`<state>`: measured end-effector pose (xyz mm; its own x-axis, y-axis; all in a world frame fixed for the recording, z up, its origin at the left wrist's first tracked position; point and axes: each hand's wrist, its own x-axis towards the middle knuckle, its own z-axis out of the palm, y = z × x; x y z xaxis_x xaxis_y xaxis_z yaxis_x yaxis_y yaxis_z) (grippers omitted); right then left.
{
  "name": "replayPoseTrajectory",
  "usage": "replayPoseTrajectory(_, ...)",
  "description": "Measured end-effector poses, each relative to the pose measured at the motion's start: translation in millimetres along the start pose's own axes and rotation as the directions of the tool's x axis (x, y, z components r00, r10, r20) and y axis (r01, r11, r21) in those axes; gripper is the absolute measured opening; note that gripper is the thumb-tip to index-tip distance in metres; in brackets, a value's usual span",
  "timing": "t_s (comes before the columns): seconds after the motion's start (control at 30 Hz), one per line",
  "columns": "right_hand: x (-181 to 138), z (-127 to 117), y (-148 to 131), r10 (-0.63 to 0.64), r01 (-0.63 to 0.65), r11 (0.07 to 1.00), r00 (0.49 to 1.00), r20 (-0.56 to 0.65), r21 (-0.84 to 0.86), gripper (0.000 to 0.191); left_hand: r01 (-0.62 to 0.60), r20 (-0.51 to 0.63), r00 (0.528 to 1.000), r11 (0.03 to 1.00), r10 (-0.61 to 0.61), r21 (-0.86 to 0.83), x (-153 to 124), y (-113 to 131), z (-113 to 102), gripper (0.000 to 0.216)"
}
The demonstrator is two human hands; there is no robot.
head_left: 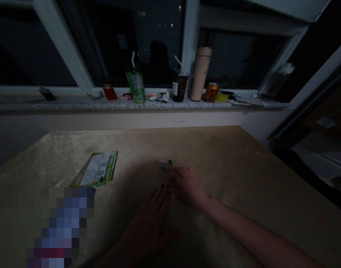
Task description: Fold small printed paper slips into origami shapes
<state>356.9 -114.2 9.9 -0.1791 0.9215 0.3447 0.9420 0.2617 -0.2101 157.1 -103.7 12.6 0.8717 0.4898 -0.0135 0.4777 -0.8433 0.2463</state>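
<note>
My left hand lies flat on the wooden tabletop, its fingers stretched forward and the thumb out to the side. Just to its right, my right hand rests with curled fingers close to the left fingertips. A small pale bit shows between the two hands, too dark to identify. Whatever the right fingers hold is hidden beneath them. Beyond the right knuckles is a small triangular piece of folded printed paper. A fanned stack of green printed leaflets lies farther left.
On the stone windowsill stand a green cup with a straw, a dark drink cup, a tall pink flask, an orange can and a red jar. A pixelated patch hides the lower left. The room is dim.
</note>
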Motion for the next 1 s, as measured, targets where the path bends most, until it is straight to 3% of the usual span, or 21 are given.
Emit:
replayPoseTrajectory(0.1, -6, -5, 7, -0.242, 0.242, 0.967, 0.970, -0.009, 0.083, 0.035, 0.000, 0.002, 1.000, 1.000, 0.000, -0.003, 1, -1, 0, 0.087)
replayPoseTrajectory(0.17, -13, -10, 8, -0.317, 0.313, 0.943, 0.948, 0.016, 0.114, 0.032, -0.005, -0.008, 1.000, 1.000, 0.005, -0.009, 1, -1, 0, 0.087)
replayPoseTrajectory(0.4, -36, -23, 6, -0.352, 0.342, 0.933, 0.932, 0.084, 0.111, 0.027, -0.004, 0.023, 1.000, 1.000, 0.004, -0.008, 2, 1, -4, 0.086)
replayPoseTrajectory(0.67, -47, -31, 11, -0.289, 0.241, 0.948, 0.926, 0.242, 0.208, 0.044, -0.021, -0.006, 1.000, 0.999, 0.021, -0.026, 0, -1, -2, 0.087)
replayPoseTrajectory(0.83, -53, -37, 12, -0.289, 0.213, 0.942, 0.906, 0.308, 0.258, 0.057, -0.010, 0.044, 0.999, 1.000, 0.011, -0.012, 1, 1, -6, 0.087)
replayPoseTrajectory(1.0, -59, -38, 14, -0.249, 0.196, 0.958, 0.930, 0.272, 0.210, 0.050, -0.013, 0.032, 0.999, 1.000, 0.013, -0.005, 0, 0, -6, 0.087)
